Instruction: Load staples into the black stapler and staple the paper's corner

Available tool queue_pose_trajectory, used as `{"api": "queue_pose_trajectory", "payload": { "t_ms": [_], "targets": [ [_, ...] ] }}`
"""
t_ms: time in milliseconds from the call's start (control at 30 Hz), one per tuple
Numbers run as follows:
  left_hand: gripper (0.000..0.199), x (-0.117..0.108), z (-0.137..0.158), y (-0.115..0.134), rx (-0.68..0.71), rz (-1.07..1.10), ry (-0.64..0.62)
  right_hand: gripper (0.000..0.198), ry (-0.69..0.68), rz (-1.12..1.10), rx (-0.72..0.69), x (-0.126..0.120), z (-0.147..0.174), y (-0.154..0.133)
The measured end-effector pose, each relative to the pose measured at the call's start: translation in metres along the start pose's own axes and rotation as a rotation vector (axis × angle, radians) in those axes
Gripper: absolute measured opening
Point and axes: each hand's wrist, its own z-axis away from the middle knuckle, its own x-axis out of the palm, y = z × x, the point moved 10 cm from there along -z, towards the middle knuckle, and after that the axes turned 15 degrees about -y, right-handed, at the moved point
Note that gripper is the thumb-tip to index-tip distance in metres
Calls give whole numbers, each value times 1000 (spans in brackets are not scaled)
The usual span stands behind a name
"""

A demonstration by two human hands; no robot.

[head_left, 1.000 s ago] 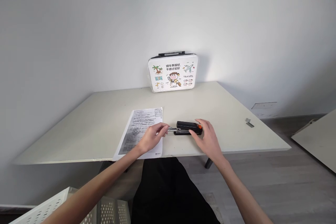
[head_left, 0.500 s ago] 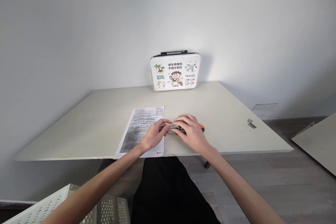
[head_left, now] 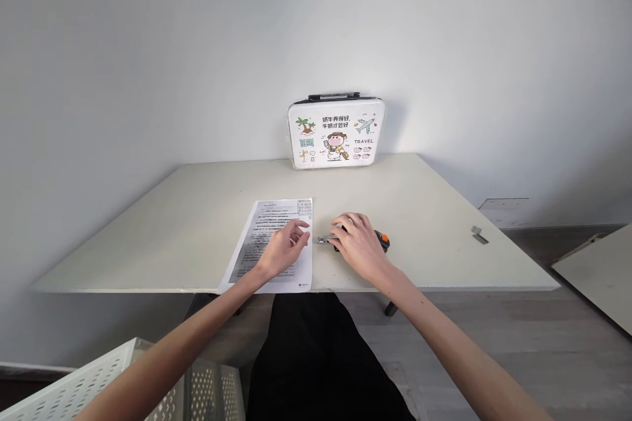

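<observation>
My right hand (head_left: 361,247) is curled over a black-and-orange tool (head_left: 383,241) on the table, gripping it from above. The tool's silver metal tip points left out of the fingers; most of its body is hidden under the hand, so I cannot make out its exact kind. To the left, my left hand (head_left: 285,250) hovers above the printed sheet of paper (head_left: 264,230) with bent fingers, thumb and forefinger apart, and nothing in it. A gap separates its fingertips from the metal tip.
A white case (head_left: 338,135) with cartoon prints stands against the wall at the back of the table (head_left: 207,210). Two small greyish pieces (head_left: 478,235) lie near the right edge. A white perforated basket (head_left: 99,378) is below at the lower left.
My left hand has let go of the metal tip and drawn back leftward over the paper. The right hand stays on the tool. The view has shifted slightly.
</observation>
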Motion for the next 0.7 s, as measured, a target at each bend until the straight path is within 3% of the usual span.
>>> {"api": "queue_pose_trajectory", "payload": {
  "t_ms": [433, 700],
  "targets": [
    [25, 4, -1, -8, 4, -13, -22, 12, -26, -55, -25, -2, 1, 2],
    [24, 8, -1, -8, 4, -8, -37, 11, -86, 28, -46, 2, -3, -4]
  ]
}}
